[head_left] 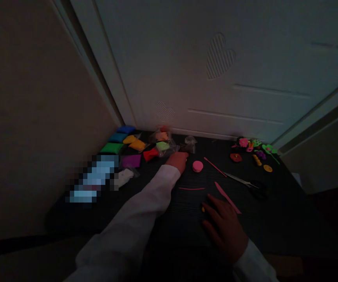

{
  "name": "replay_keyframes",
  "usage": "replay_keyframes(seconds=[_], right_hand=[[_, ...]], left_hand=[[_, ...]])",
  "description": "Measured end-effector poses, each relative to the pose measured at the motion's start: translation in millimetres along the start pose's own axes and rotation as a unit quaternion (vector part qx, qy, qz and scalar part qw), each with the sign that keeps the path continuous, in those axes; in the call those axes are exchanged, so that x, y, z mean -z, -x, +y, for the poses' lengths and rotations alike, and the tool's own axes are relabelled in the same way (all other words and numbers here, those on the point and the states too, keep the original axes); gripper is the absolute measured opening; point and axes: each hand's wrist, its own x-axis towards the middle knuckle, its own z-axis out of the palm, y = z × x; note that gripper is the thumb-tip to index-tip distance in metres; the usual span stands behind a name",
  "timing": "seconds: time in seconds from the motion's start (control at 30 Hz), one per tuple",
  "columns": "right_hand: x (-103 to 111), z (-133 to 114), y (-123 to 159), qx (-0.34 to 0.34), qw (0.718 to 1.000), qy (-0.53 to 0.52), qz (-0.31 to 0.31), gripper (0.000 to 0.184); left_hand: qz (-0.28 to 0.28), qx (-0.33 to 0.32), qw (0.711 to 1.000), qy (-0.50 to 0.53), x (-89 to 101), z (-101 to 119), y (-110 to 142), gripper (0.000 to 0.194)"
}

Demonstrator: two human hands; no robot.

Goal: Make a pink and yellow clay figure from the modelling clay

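Observation:
My left hand (177,161) reaches to the back of the dark table, beside the clear plastic bags. Its fingers are curled together, and what they hold, if anything, is hidden. A bag with light green clay (163,146) lies just behind it, and a round pink macaron-like piece (197,166) sits to its right. Near the front, my right hand (224,225) is low over the table with its fingers apart. A tiny yellow piece (203,209) shows by its fingertips. Beyond that hand lie a thin pink strand (191,188) and a pink plastic knife (226,197).
Scissors (246,183) and a pink stick (215,167) lie right of centre. Small clay figures, including a pink flower (243,142), stand at the back right. Coloured clay packs, one purple (131,161), and a blurred-out bright screen (94,180) are at left. A white door (180,70) rises behind.

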Motion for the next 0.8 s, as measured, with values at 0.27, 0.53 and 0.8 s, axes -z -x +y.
replay_keyframes(seconds=[0.27, 0.53, 0.8], right_hand=[[-6, 5, 4, 0.006, 0.999, -0.021, 0.049, 0.034], [-8, 8, -4, -0.032, 0.994, -0.056, 0.085, 0.021], [3, 6, -7, -0.050, 0.994, -0.090, 0.034, 0.025]], left_hand=[[0.099, 0.009, 0.985, 0.139, 12.5, -3, 7, 0.025], [0.237, 0.128, 0.873, 0.408, 49.5, -48, 34, 0.024], [0.245, 0.192, 0.814, 0.490, 65.7, -77, 63, 0.032]])
